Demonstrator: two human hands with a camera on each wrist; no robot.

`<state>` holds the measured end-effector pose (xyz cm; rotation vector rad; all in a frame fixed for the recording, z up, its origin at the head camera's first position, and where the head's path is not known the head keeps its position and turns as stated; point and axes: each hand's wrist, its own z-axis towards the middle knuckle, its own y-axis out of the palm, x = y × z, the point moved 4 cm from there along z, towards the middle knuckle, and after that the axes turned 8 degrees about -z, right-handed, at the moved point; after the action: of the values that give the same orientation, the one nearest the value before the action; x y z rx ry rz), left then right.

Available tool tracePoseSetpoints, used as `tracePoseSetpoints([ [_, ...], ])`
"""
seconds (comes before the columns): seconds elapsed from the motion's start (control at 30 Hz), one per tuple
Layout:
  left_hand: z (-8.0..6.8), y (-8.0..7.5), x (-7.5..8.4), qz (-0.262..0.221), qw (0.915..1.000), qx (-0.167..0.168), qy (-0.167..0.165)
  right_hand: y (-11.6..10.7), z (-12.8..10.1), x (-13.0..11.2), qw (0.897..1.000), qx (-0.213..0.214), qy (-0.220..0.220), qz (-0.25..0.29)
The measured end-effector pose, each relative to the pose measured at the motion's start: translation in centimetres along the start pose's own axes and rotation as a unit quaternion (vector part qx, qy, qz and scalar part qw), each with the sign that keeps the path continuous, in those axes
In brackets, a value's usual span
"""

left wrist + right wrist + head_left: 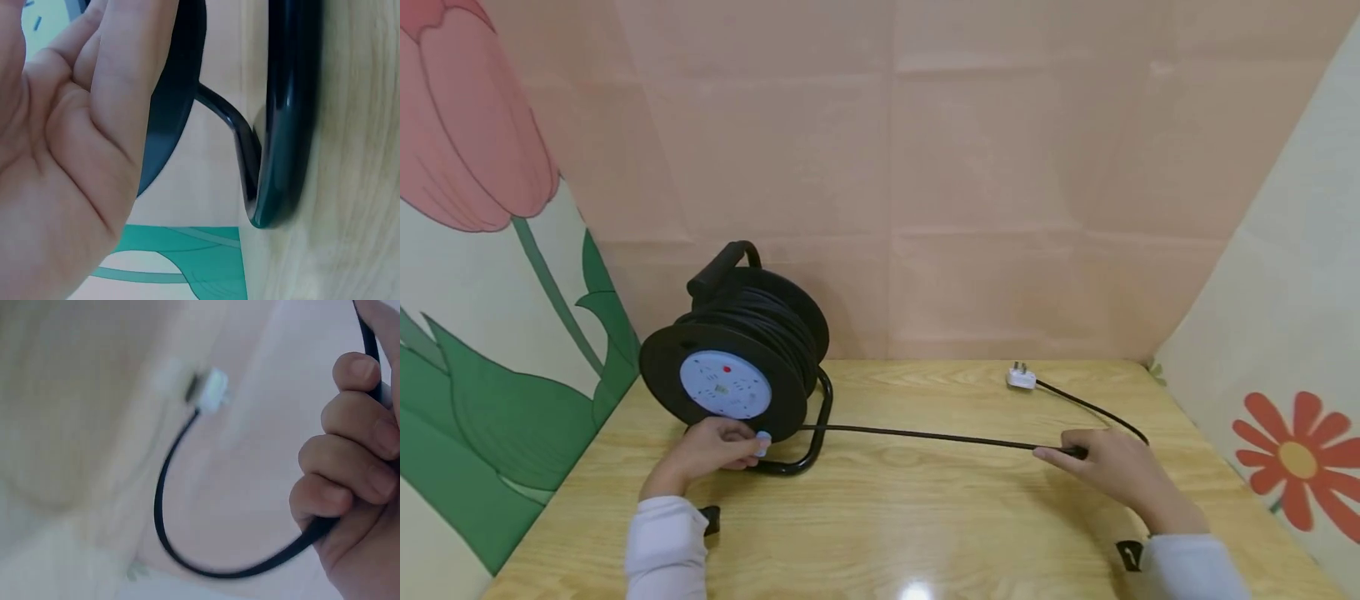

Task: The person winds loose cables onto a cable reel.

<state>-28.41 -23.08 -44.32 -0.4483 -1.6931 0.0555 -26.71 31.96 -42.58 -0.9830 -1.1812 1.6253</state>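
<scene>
A black cable reel (662,375) stands upright on its tube frame (817,442), wound with thick black cable. Its blue centre disc (726,383) carries sockets and a red button. At the lower edge of the front flange, my left hand (715,446) pinches a small light blue knob (763,443); the left wrist view hides this grip behind the palm (62,137). From the reel a black cable (925,434) runs straight to the right, where my right hand (1116,467) grips it with curled fingers (347,453). Beyond that hand the cable loops back to a white plug (1021,378).
The wooden table (880,517) ends at a peach backdrop (970,208). Tulip-printed (482,125) and flower-printed (1296,458) panels flank it left and right. In the left wrist view, the frame's black tube (284,137) runs close beside the hand.
</scene>
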Motion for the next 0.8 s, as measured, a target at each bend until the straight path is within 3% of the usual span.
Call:
tracePoseSetpoints([
  [0.33, -0.3, -1.2, -0.7, 0.008, 0.9998, 0.010, 0.019, -2.3, 0.2, 4.6, 0.998, 0.023, 0.048, 0.029],
  [0.57, -0.7, -1.9, -0.8, 0.057, 0.9965, 0.060, 0.012, -1.8, 0.3, 4.9, 0.995, -0.001, 0.074, 0.070],
  [0.7, -0.9, -2.3, -1.2, 0.078, 0.9932, 0.086, -0.010, -1.4, 0.6, 4.5, 0.994, -0.023, 0.065, 0.081],
  [0.8, -1.0, -2.5, -1.6, 0.065, 0.9938, 0.089, -0.016, -1.4, 0.8, 4.0, 0.995, -0.027, 0.051, 0.088],
])
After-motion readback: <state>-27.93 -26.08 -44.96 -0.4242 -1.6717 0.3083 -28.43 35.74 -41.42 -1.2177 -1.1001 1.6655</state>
